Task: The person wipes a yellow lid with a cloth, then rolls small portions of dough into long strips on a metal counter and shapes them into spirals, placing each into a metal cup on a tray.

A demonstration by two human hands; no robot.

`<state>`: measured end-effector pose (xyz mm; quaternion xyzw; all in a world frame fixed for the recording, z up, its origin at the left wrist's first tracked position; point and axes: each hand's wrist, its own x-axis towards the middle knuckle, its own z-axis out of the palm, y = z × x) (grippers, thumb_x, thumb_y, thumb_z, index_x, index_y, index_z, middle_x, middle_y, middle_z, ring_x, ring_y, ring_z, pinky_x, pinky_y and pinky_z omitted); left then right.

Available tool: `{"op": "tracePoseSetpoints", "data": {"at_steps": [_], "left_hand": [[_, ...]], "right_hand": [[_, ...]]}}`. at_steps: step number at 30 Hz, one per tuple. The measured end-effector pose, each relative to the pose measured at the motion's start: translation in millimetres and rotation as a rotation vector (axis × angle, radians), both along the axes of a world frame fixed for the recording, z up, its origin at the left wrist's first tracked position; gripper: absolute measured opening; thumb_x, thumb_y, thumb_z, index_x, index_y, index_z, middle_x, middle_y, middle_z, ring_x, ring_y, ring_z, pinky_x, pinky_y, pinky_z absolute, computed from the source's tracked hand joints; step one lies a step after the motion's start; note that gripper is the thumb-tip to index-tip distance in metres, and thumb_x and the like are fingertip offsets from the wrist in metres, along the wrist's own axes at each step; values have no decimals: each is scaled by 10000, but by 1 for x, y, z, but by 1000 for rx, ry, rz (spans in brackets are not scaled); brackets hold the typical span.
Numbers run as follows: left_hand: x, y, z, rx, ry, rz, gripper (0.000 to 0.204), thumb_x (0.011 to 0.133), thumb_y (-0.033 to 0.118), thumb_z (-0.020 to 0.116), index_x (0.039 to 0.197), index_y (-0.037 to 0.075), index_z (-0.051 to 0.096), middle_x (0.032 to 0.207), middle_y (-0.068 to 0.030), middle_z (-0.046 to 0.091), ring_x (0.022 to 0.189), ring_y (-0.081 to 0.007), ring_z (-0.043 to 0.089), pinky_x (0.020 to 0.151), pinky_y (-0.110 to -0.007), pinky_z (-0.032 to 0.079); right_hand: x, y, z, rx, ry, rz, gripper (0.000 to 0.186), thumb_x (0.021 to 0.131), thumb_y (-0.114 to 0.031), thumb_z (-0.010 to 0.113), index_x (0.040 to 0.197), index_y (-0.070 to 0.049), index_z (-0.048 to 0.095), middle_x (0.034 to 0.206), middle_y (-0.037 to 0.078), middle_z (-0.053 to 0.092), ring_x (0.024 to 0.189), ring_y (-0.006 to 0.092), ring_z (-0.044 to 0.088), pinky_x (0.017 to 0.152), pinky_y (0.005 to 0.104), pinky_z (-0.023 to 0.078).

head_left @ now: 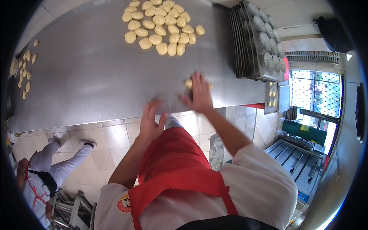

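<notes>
Under my right hand [200, 91] lies a small roll of pale dough [188, 83], pressed flat against the steel table [96, 76]; its two ends stick out on either side of the fingers. That hand is stretched out, palm down. My left hand [150, 117] hovers at the table's near edge with fingers apart and nothing in it, its fingertips a little blurred. Beyond both hands, toward the far side, sits a large cluster of smooth, rounded dough pieces [160, 30].
Stacked trays [245, 46] topped with fluted metal molds [268, 38] stand at the table's right end. More dough pieces [25, 73] lie at the far left. A tray with small pieces [271, 97] is beyond the right edge. Another person [42, 172] stands at the lower left.
</notes>
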<state>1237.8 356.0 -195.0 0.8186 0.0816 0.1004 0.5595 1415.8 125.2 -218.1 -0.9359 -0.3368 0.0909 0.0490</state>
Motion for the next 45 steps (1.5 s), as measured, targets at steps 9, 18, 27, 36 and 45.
{"op": "tracePoseSetpoints", "data": {"at_steps": [9, 18, 27, 36, 45], "left_hand": [[10, -12, 14, -51, 7, -103, 473, 1009, 184, 694, 1444, 37, 582, 1347, -226, 599, 1222, -418, 638, 1025, -469, 537], [103, -110, 47, -18, -128, -353, 746, 960, 265, 734, 1611, 61, 433, 1649, -252, 431, 1534, -477, 380, 1251, -581, 303], [223, -124, -26, 682, 57, 288, 807, 1079, 515, 468, 1697, 39, 261, 1778, -248, 150, 1635, -513, 64, 1305, -652, 53], [116, -126, -10, 876, 330, -265, 786, 1059, 483, 535, 1704, 111, 284, 1779, -201, 195, 1622, -501, 161, 1308, -615, 176], [194, -102, -7, 1028, 400, 387, 771, 1081, 542, 469, 1710, 133, 292, 1766, -267, 174, 1599, -570, 146, 1268, -713, 140]], "right_hand": [[152, 58, 5, 24, -197, -271, 1063, 1018, -743, 449, 1711, 1, 136, 1783, 259, 88, 1650, 455, 52, 1325, 595, 45], [-19, -1, -14, -99, -21, -87, 917, 1056, -554, 509, 1695, 22, 192, 1788, 221, 136, 1657, 409, 80, 1335, 564, 82], [63, -19, -13, 115, -145, -140, 830, 1040, -424, 528, 1706, -32, 223, 1766, 276, 157, 1623, 521, 123, 1309, 634, 73], [42, -104, -1, 219, -6, 318, 739, 1029, -403, 602, 1650, -60, 391, 1728, 242, 293, 1591, 510, 244, 1286, 625, 227], [121, -26, 19, 247, -159, -11, 831, 1064, -590, 497, 1675, -51, 330, 1728, 324, 211, 1573, 588, 194, 1275, 671, 173]]}}
